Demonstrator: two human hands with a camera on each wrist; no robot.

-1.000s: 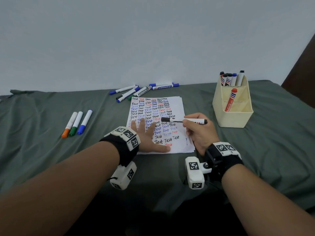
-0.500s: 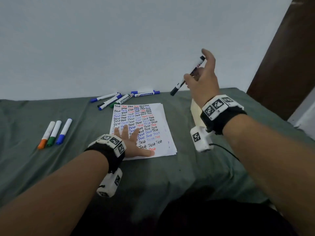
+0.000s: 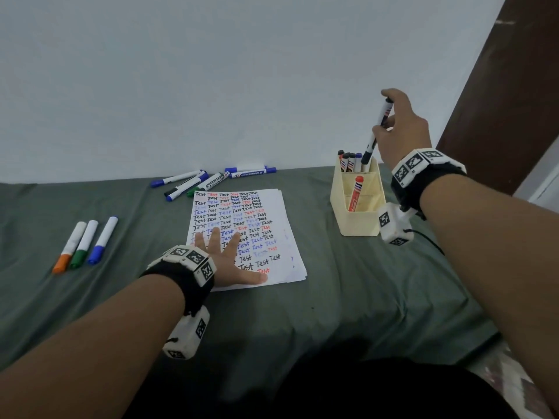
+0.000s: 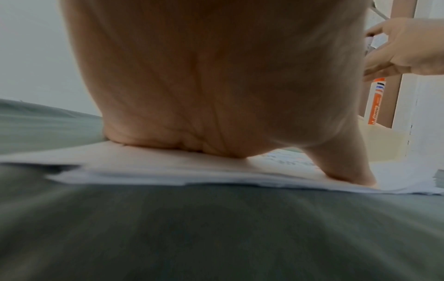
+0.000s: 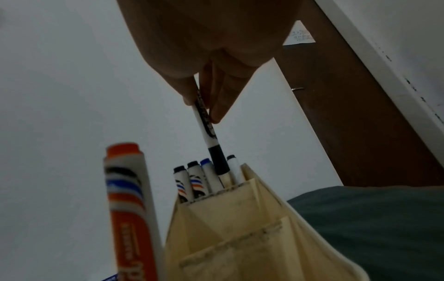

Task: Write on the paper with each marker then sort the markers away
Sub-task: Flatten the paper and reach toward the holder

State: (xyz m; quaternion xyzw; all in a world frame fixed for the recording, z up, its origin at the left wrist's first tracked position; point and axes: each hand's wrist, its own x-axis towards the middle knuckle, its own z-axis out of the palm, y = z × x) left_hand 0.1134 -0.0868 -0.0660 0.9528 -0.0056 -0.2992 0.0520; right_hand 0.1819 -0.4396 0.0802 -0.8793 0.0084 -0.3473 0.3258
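Beside the paper point(image 3: 246, 234), loose markers point(image 3: 193, 182) lie scattered.

Count check on the green cloth point(image 3: 348, 313): three markers in a row on the left, one orange-capped point(image 3: 70, 247), one green-capped point(image 3: 83, 245), one blue-capped point(image 3: 103, 241). By the wall, a loose pile of markers point(image 3: 211, 179), five as far as can be told where they overlap. One cream organizer point(image 3: 358, 220); its back compartment holds four standing markers point(image 3: 350, 161), with a fifth, a black-capped marker point(image 3: 375, 133), going in cap down. One red marker point(image 3: 355, 193) stands in the middle compartment. One stack of paper point(image 3: 272, 237), sheet count unclear. Two hands in view.
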